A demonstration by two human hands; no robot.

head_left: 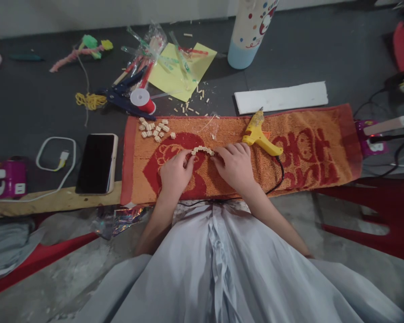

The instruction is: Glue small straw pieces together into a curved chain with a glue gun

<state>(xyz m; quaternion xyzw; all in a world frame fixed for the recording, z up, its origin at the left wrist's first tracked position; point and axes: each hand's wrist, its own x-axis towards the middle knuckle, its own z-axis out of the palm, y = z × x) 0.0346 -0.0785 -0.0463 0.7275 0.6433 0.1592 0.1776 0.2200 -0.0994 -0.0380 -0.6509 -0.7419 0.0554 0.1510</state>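
A short curved strip of small pale wooden pieces (202,149) arches between my two hands, over the red heart on an orange towel (232,181). My left hand (175,174) pinches its left end between thumb and finger. At the other end, the fingertips of my right hand (234,167) close on the strip. Just beyond my right hand lies a yellow glue gun (260,134), its nozzle pointing away from me and its black cord running back toward my lap. Small stacked wooden pieces (151,128) are heaped on the towel's far left corner.
Behind the towel are a white strip (282,97), a tall bottle (251,38), yellow paper (188,67) with wooden bits, a red thread spool (143,101) and dark-handled pliers (121,94). A phone (97,163) and white cable (56,138) lie left; a purple power strip (372,137) sits right.
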